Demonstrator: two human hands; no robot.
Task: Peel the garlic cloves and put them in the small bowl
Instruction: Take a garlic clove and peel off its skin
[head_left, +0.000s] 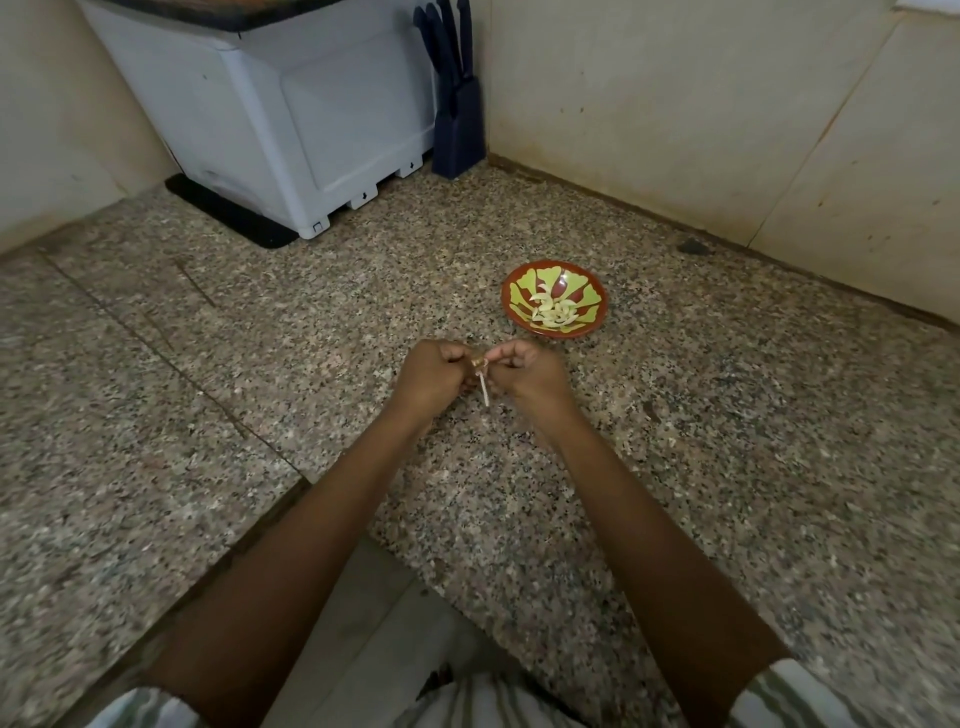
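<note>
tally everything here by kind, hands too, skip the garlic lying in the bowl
bowl: 1
knife block: 1
white box: 1
black mat: 1
hands (left hand, right hand): 2
garlic clove pinched between them: 1
total: 7

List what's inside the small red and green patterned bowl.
The small red and green patterned bowl holds a pile of pale peeled garlic cloves. They cover its lower middle; anything beneath them is hidden.
</note>
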